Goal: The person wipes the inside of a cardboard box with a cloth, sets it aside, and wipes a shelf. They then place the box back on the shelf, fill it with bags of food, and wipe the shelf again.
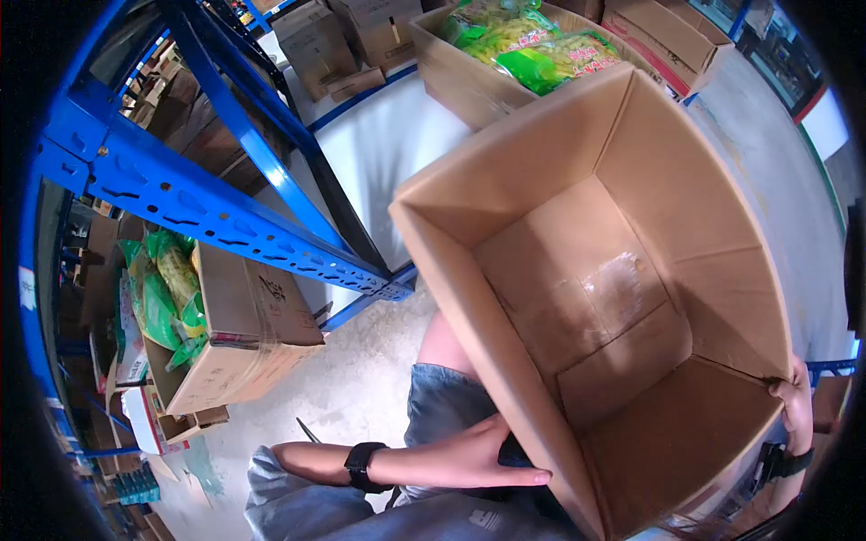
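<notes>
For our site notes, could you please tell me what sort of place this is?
Probably a stockroom or warehouse: there is blue metal shelving, a cardboard box of green packets, and a large open carton.

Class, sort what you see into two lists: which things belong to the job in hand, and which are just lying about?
Job in hand:
- empty carton
- left hand and right hand, both gripping it

Lying about:
- upper box of green packets
- lower-left box of green packets
- blue shelving frame
</notes>
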`<state>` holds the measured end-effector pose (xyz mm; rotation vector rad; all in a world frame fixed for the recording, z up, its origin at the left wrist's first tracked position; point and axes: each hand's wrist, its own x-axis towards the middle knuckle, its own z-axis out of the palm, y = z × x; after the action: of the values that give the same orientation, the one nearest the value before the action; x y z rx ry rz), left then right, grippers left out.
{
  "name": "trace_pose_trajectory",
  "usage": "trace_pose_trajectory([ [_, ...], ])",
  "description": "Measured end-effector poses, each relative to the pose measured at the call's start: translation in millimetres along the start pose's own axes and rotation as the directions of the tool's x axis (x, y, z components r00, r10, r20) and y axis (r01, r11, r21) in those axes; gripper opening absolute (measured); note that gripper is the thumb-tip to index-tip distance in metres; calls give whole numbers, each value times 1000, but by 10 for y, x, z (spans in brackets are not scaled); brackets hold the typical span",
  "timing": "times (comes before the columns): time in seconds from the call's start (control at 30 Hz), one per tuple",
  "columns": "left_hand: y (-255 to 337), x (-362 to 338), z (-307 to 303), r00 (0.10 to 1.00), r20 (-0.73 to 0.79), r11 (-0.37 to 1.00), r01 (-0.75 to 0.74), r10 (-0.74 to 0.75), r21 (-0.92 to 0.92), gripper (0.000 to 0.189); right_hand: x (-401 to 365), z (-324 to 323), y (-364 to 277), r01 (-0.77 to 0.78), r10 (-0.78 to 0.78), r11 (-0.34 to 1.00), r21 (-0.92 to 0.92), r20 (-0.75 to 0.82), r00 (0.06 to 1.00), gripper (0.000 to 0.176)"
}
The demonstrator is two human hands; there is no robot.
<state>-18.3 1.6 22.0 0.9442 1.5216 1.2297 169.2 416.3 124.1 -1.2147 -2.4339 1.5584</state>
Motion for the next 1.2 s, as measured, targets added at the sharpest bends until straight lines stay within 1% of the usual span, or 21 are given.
trace_pose_trajectory([
  [0.1,12,-128,109,997,64,995,37,-31,-89,66,35,121,-201,34,-30,998,-62,74,997,58],
  [0.17,86,-216,120,1000,21,995,22,-20,-101,60,97,222,-323,41,-33,998,-49,151,988,56],
  [0.23,116,-289,82,997,21,992,77,-75,-103,60,143,331,-441,45,-37,998,-35,204,978,55],
  [0.33,267,-397,13,982,-86,980,160,-171,-122,58,239,429,-565,60,-49,998,-34,254,966,55],
  [0.4,321,-474,-69,979,-112,980,159,-172,-117,57,331,520,-559,78,-60,996,-52,287,956,55],
  [0.43,333,-509,-91,977,-125,981,157,-172,-116,57,351,584,-594,79,-69,997,-25,274,959,56],
  [0.47,279,-515,-111,977,-185,991,94,-110,-94,56,402,677,-644,79,-77,997,2,268,960,57],
  [0.5,298,-504,-161,966,-226,985,94,-125,-146,56,468,741,-691,83,-88,996,30,260,962,57],
  [0.53,255,-501,-188,950,-289,990,92,-118,-102,55,551,778,-722,105,-97,994,-17,258,961,59],
  [0.57,190,-499,-220,931,-349,994,94,-107,-56,55,635,803,-710,117,-117,993,16,239,964,60],
  [0.63,262,-410,-340,939,-287,971,140,-192,-193,56,824,815,-645,141,-155,987,81,206,966,60],
  [0.67,284,-391,-363,941,-284,974,139,-187,-181,57,880,809,-629,145,-160,985,92,186,969,55],
  [0.7,289,-381,-354,943,-277,976,140,-183,-168,57,919,787,-611,145,-160,985,91,188,969,55],
  [0.73,263,-374,-306,935,-333,986,71,-119,-153,57,943,761,-595,143,-157,986,89,190,969,55],
  [0.83,220,-421,-195,894,-448,999,12,-30,-42,57,875,764,-713,119,-138,988,99,218,966,55],
  [0.93,259,-447,-78,859,-510,993,-16,-46,-116,54,776,688,-716,113,-132,989,91,251,959,55],
  [1.0,212,-474,-39,852,-521,998,28,-54,-57,50,629,686,-800,130,-153,986,105,258,954,54],
  [1.1,312,-499,-12,825,-563,999,53,-47,-5,47,570,553,-799,103,-131,989,103,324,937,54],
  [1.13,368,-499,-26,805,-592,999,54,-43,1,47,596,494,-739,105,-132,989,106,301,944,54],
  [1.17,396,-493,-60,782,-622,999,49,-35,4,47,623,524,-718,167,-193,978,127,230,954,54],
  [1.2,397,-507,-80,758,-651,999,52,-38,3,48,604,586,-855,174,-197,978,113,249,948,53],
])
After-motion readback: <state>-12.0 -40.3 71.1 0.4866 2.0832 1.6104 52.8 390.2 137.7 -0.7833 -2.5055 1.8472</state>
